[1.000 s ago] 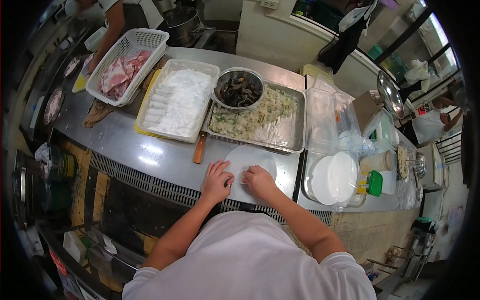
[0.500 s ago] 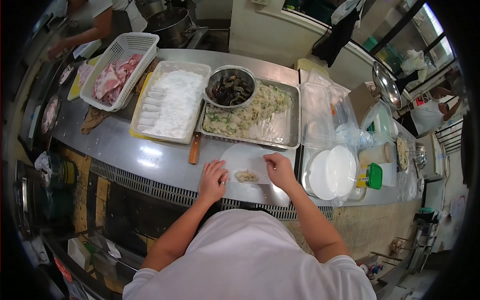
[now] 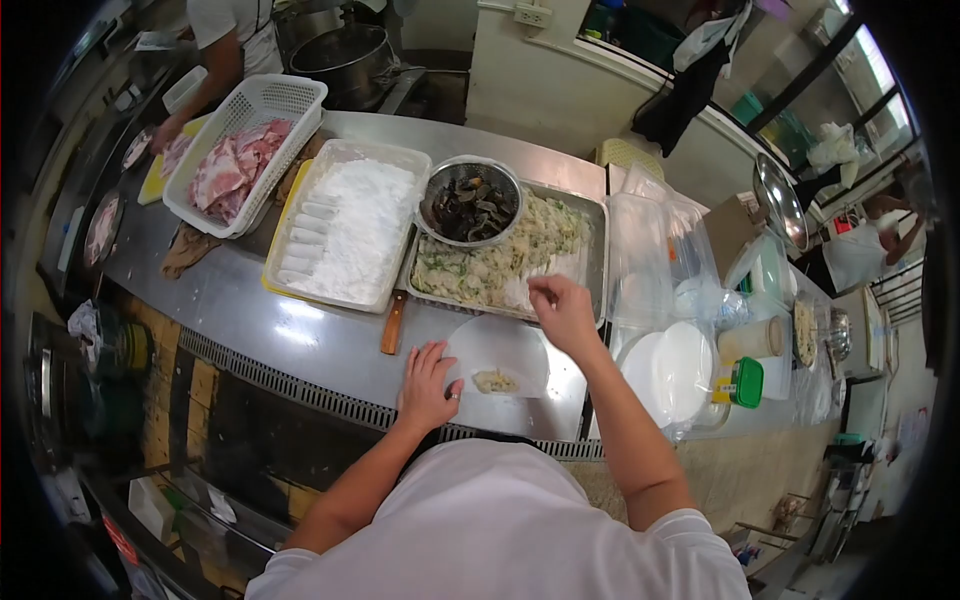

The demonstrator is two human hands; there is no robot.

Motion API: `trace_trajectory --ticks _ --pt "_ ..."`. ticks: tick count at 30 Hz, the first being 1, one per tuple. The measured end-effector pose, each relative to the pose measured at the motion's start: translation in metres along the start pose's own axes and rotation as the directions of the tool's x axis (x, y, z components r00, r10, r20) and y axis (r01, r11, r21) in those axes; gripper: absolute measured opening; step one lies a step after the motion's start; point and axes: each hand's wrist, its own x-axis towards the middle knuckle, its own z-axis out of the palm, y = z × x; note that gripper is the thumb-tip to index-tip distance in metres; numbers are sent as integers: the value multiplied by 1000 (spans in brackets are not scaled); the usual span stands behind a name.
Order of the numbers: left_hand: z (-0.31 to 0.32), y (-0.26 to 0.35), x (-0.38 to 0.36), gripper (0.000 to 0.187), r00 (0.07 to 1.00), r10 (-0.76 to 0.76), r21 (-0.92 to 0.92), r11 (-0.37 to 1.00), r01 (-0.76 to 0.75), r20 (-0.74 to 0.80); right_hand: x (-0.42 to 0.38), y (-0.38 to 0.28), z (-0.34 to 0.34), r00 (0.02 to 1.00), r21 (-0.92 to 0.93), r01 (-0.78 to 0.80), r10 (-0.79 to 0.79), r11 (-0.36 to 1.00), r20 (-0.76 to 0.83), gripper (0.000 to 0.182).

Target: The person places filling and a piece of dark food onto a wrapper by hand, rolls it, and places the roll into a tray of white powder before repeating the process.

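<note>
Left hand (image 3: 428,388): on the desk (image 3: 255,300) at the left edge of the wrapper, fingers a little apart, a ring on one finger, grasping nothing that shows.
Right hand (image 3: 560,308): raised over the near right part of the metal tray, fingers curled in and narrow; whether anything is pinched between the fingertips, I cannot tell.
Wrapper (image 3: 505,345): a thin, pale round sheet lying flat on the desk between the hands, near the metal tray.
Filling portion (image 3: 494,381): a small pale lump on the near part of the wrapper.
Knife handle (image 3: 393,322): wooden, just beyond the left hand, near the corner of the powder tub.
Metal tray (image 3: 601,255): beyond the wrapper, holding a pale mix with green bits, its right part thinly covered.
Steel bowl (image 3: 440,237): at the far left part of the metal tray, with dark pieces inside.
Powder tub (image 3: 400,155): left of the metal tray, with white powder and a row of white rolls along its left side, over a yellow board (image 3: 275,284).
Round white sheets (image 3: 675,375): right of the right forearm, beside a green-lidded container (image 3: 746,382).
White basket (image 3: 258,200): far left, holding raw meat (image 3: 235,175).
Co-worker (image 3: 230,50): beyond the basket, an arm reaching down.
</note>
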Motion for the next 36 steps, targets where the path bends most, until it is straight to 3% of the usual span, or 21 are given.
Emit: trace_trajectory --ticks 4,9,13,19,22,25,28,34,36 --pt "-3 3 1 46 1000 -15 5 1000 15 12 81 -18 10 994 -48 106 -105 993 11 25" --pt "-3 2 1 46 1000 -27 2 1000 27 10 161 -24 44 980 -290 193 -168 937 111 29" --pt "-3 1 2 45 999 -36 -6 999 36 15 187 -38 63 971 -429 193 -107 883 216 29" --pt "-4 1 2 43 998 -57 1 998 57 35 211 -20 99 884 -512 454 -300 729 358 23" --pt "-6 2 1 43 997 -62 -6 998 63 38 220 -22 104 861 -607 505 -309 614 404 22" --pt "-6 2 2 43 997 -61 -9 998 62 40 226 -26 109 894 -658 405 -123 635 431 22" --pt "-6 1 1 43 997 -64 -14 998 65 41 225 -29 112 886 -683 390 -50 618 461 21" --pt "-6 2 2 43 998 -57 -14 998 57 38 218 -34 120 872 -690 369 25 623 488 23" --pt "-6 2 2 43 998 -54 -11 998 55 37 216 -31 120 890 -668 364 -30 649 456 23"
